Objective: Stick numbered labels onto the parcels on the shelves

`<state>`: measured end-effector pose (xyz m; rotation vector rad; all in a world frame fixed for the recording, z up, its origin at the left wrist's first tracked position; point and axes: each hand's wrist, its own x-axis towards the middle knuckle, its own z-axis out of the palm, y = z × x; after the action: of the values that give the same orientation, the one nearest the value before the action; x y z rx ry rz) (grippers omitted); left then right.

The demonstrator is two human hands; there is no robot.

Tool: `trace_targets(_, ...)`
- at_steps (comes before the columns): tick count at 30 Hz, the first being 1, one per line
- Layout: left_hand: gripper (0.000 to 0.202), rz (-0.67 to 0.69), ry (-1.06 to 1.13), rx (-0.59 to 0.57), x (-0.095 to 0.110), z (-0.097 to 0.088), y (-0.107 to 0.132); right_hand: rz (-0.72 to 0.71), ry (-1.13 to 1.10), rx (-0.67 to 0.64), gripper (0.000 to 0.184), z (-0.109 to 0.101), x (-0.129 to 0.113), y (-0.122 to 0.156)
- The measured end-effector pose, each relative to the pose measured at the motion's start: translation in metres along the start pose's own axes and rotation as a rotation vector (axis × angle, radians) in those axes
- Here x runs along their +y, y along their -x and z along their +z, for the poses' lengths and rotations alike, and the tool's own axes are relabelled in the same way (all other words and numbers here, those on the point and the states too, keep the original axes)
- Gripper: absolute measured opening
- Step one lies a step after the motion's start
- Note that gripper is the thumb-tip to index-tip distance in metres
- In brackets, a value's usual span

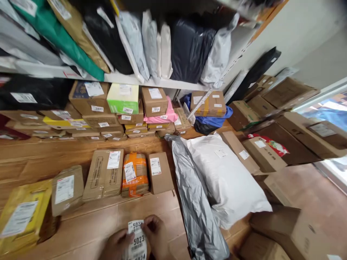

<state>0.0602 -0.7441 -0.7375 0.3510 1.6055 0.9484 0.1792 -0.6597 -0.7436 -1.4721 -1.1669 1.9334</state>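
Over the wooden floor (94,225), near the orange-taped parcel (141,169), the left hand (117,243) grips and the right hand (157,233) pinches a strip of numbered barcode stickers (138,239) by its edges.

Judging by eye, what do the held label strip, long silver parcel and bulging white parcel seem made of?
Label strip: likely matte paper, crisply printed.
Long silver parcel: probably plastic film, softly shiny, creased.
Bulging white parcel: perhaps plastic, low-sheen, softly puckered; woven or film unclear.
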Motion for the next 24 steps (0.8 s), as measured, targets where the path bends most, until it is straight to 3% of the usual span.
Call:
trace_targets(3,0.069,-0.037,0.075,-0.111,-0.039,0.018,-0.07,-0.046,0.04,-0.053,0.044,-0.027,0.03,-0.056)
trace_targets(6,0.074,0.007,0.115,-0.146,-0.079,0.034,-0.126,-0.094,0.08,-0.076,0.042,-0.047,0.061,-0.102)
trace_targets(11,0.073,0.099,0.129,-0.281,-0.133,0.045,-0.188,-0.167,0.103,-0.147,0.04,-0.067,0.104,-0.149)
trace_targets(15,0.067,0.12,0.049,-0.312,-0.137,0.042,-0.199,-0.222,0.086,-0.158,0.038,-0.068,0.112,-0.16)
trace_targets(18,0.068,0.14,-0.068,-0.272,-0.128,0.043,-0.186,-0.267,0.03,-0.079,0.036,-0.068,0.099,-0.155)
trace_targets(24,0.066,0.098,-0.093,-0.346,-0.125,0.038,-0.161,-0.252,-0.01,-0.006,0.035,-0.079,0.073,-0.143)
